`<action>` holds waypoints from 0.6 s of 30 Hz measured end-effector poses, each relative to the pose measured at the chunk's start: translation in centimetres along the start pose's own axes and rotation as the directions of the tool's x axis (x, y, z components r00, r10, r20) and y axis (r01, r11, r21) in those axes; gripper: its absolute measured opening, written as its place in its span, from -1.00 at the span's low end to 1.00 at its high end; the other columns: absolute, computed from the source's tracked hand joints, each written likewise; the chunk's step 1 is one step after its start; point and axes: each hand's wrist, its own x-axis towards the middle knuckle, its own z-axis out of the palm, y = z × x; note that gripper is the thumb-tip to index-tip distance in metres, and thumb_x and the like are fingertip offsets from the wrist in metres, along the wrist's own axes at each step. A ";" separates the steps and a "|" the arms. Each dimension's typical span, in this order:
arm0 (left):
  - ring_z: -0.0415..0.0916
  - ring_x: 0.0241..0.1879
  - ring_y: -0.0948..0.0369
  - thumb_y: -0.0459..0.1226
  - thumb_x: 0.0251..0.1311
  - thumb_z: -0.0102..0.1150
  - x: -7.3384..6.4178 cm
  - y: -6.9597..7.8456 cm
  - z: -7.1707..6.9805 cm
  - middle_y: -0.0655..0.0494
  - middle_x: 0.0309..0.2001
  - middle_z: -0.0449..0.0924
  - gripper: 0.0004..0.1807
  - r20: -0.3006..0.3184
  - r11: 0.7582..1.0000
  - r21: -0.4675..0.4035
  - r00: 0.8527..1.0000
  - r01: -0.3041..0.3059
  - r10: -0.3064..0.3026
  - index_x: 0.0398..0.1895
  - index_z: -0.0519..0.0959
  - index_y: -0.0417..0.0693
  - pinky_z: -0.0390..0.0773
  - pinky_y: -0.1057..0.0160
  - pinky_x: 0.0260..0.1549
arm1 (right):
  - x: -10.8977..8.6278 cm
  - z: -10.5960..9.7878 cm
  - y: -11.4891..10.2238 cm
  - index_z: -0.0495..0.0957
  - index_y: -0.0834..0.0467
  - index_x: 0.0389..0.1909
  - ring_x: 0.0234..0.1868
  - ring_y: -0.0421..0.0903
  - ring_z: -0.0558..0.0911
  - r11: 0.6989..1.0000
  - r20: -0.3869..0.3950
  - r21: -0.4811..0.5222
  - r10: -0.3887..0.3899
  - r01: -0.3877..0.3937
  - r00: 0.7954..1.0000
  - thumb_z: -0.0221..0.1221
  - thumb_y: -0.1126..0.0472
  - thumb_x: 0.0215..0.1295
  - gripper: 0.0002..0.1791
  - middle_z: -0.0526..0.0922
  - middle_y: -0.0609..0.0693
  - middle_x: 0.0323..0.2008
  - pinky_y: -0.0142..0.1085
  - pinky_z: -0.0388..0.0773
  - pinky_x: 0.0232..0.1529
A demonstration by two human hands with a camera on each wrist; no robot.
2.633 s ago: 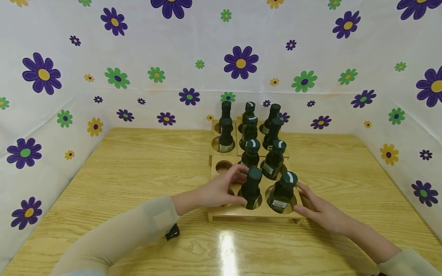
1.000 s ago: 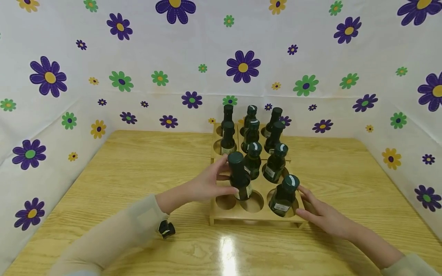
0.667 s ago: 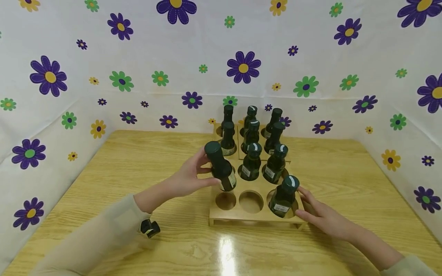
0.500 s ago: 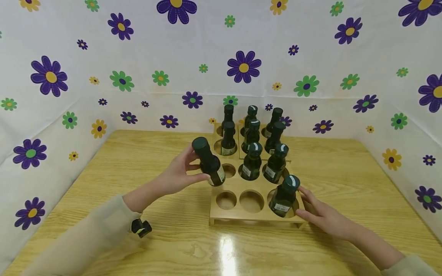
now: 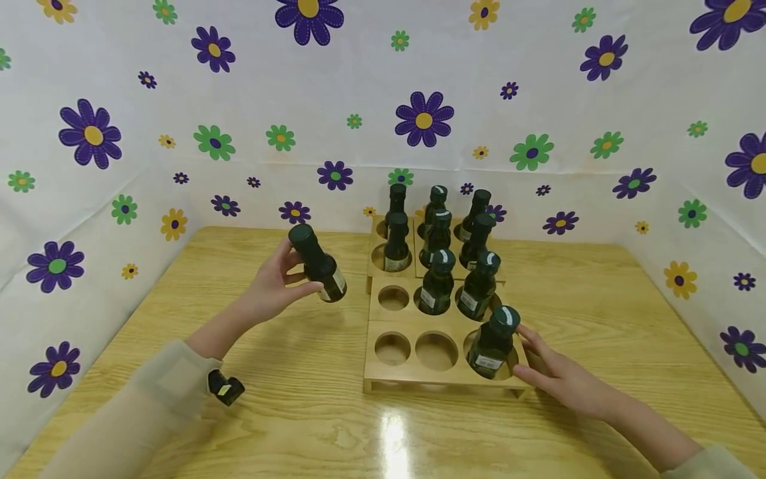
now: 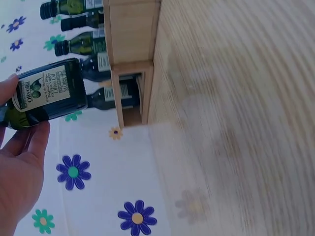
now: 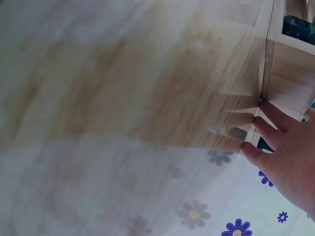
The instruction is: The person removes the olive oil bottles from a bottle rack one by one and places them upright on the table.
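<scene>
My left hand [image 5: 267, 287] grips a dark green olive oil bottle [image 5: 321, 267], held tilted in the air left of the wooden rack [image 5: 413, 322]. In the left wrist view its pale label [image 6: 47, 88] shows, with fingers and thumb [image 6: 7, 89] around the bottle. At the rack's front right corner, my right hand [image 5: 565, 378] rests against the side, beside a green-capped bottle [image 5: 492, 346] standing in its hole. The right wrist view shows its fingertips [image 7: 266, 105] touching the rack's lower edge. Two front holes and the left hole of the row behind hold no bottle.
Several more bottles [image 5: 435, 286] stand in the stepped rack, up to its higher back part [image 5: 414, 256]. A small black device [image 5: 226, 387] is at the left sleeve cuff. Flower-printed cloth [image 5: 353, 80] surrounds the wooden table [image 5: 281, 412] at the back and sides.
My left hand has lifted the bottle out of the front middle hole and carried it left, past the rack's left edge. The right hand has stayed at the rack's right side.
</scene>
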 end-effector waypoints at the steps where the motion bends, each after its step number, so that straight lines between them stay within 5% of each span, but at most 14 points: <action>1: 0.44 0.14 -0.12 -0.60 0.09 0.28 0.0 -0.2 -0.3 -0.28 0.12 0.46 -0.18 -0.007 1.000 0.006 1.000 0.007 -0.007 0.39 0.12 -0.19 0.48 -0.01 0.06 | 0.0 0.0 0.0 -0.17 0.21 0.52 0.31 0.45 0.20 1.000 0.000 0.002 0.000 0.000 1.000 0.03 0.04 0.49 -0.21 0.18 0.56 0.30 0.36 0.24 0.12; 18: 0.38 0.19 -0.15 -0.54 0.19 0.22 1.7 -3.9 -2.8 -0.35 0.14 0.42 -0.38 -0.068 0.993 -0.004 0.990 0.122 -0.122 0.24 0.15 -0.33 0.44 0.01 0.10 | 0.0 -0.1 -0.2 -0.18 0.20 0.52 0.31 0.47 0.18 1.000 0.014 0.005 0.005 -0.005 1.000 0.02 0.03 0.50 -0.21 0.15 0.57 0.30 0.37 0.23 0.12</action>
